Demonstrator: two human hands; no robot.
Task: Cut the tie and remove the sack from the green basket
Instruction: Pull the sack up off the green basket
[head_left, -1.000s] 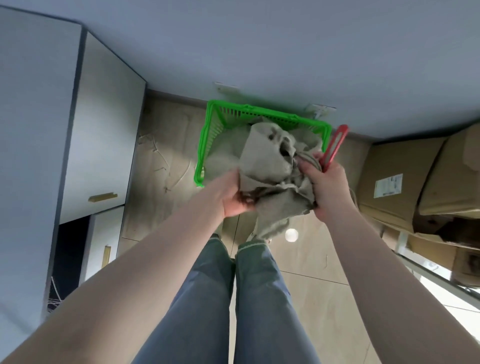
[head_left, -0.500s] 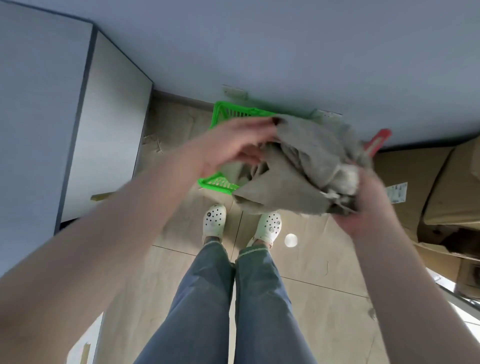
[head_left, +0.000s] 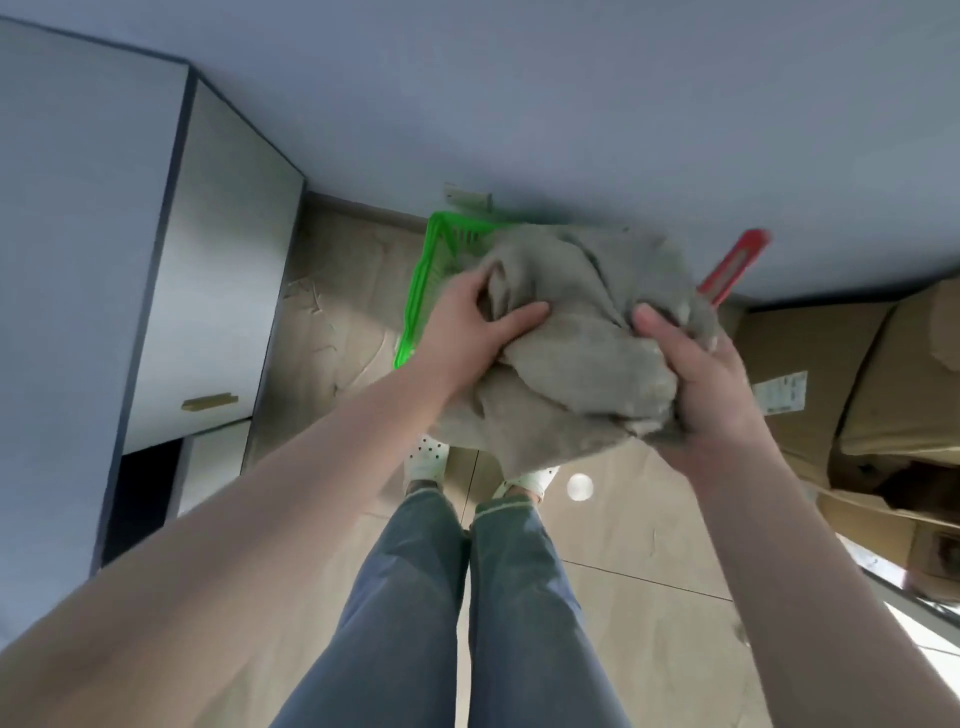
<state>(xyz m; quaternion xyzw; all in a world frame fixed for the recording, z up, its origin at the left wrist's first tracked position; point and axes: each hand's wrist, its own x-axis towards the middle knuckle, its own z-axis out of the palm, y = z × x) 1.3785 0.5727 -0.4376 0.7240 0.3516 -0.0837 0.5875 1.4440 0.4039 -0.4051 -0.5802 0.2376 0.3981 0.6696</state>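
We hold the crumpled grey-beige cloth sack (head_left: 582, 358) bunched between both hands, lifted in front of us above the floor, with the bright green plastic lattice basket (head_left: 418, 301) showing only at its left edge behind and below the bundle. We judge the sack to be clear of the basket, though the cloth hides most of the rim, so we cannot tell whether any corner trails inside.

Our left hand (head_left: 467, 332) grips the near-left side – thumb laid across the front, fingers dug into a fold, which gathers the loose cloth so it does not drape back down. Our right hand (head_left: 691, 379) cups the bundle from below and the side, thumb pressed on top and fingers curled under it, taking most of the weight. A red-handled cutting tool (head_left: 735, 265) sticks out beyond the sack on that side; it seems held in the same hand, but the grip on it is hidden.

No tie is visible – we take the cutting as done and the removal as nearly complete. Brown cardboard boxes (head_left: 841, 395) crowd the right, a white cabinet (head_left: 218, 291) the left.
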